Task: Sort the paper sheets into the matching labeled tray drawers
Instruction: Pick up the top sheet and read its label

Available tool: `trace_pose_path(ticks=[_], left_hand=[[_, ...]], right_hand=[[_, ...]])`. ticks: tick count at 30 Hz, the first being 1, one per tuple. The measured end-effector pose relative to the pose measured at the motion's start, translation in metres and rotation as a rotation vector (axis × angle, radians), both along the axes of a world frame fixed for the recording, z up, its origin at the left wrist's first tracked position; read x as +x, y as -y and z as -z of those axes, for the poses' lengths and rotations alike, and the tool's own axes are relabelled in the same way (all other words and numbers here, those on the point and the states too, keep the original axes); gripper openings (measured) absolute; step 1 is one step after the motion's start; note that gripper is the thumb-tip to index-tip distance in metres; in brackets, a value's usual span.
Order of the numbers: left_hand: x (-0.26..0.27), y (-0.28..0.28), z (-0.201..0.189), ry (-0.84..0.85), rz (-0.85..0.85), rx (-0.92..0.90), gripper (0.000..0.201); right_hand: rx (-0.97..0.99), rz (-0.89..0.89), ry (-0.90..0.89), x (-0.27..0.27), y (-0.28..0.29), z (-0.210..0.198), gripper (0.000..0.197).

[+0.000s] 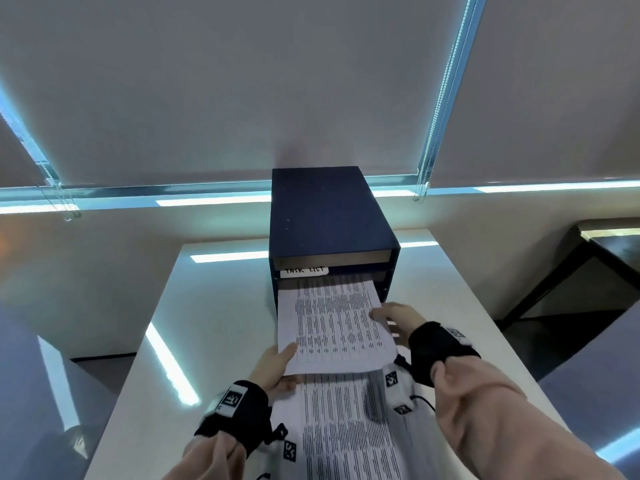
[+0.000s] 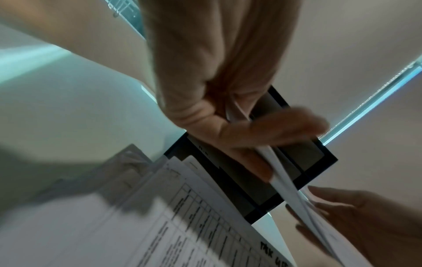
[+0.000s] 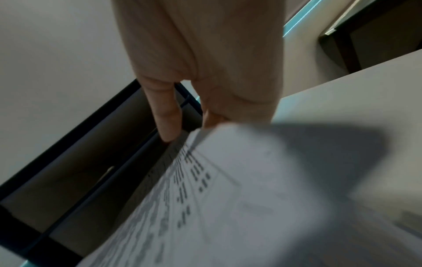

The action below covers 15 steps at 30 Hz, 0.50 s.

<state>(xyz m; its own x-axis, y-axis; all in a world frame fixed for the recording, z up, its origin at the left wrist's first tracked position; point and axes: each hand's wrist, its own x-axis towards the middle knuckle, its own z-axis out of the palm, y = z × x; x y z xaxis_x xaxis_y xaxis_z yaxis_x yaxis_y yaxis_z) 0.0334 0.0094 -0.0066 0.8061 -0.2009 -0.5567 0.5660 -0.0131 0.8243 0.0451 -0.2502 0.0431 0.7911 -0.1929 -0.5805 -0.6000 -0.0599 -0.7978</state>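
A printed paper sheet [image 1: 332, 327] with a dense table is held level, its far end inside the slot under the white "TASK LIST" label [image 1: 304, 270] of the dark blue drawer unit [image 1: 329, 216]. My left hand [image 1: 289, 365] pinches the sheet's near left corner, thumb on top. My right hand [image 1: 379, 317] holds its right edge close to the unit. The left wrist view shows the thumb and fingers clamped on the white sheet [image 2: 283, 184], with the right hand [image 2: 356, 216] beyond. In the right wrist view the paper [image 3: 239, 198] meets the unit [image 3: 75, 173].
A stack of more printed sheets [image 1: 346, 427] lies on the white table [image 1: 214, 323] under my wrists. The unit's top slot [image 1: 332, 258] sits above the label. A dark desk [image 1: 595, 258] stands to the right, and roller blinds hang behind.
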Motion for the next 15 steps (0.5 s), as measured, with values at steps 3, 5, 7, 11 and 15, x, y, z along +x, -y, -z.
trace_pose_path(ticks=[3,5,7,11,15], left_hand=[[0.016,0.011,0.005,-0.048,-0.146,-0.071,0.007],[0.028,0.018,0.002,-0.06,-0.207,-0.117,0.013],[0.042,0.024,-0.005,-0.062,-0.257,-0.15,0.013],[0.079,0.033,-0.021,-0.061,-0.396,-0.359,0.048],[0.111,0.042,-0.025,-0.061,-0.452,-0.474,0.052]], right_hand=[[0.065,-0.094,-0.085,-0.012,0.009,0.004,0.018],[0.148,0.028,-0.064,-0.007,0.012,0.015,0.012],[0.255,0.255,0.009,0.012,0.012,0.025,0.017],[0.498,0.57,0.112,0.059,-0.004,0.025,0.007],[0.606,0.612,0.172,0.088,-0.018,0.012,0.018]])
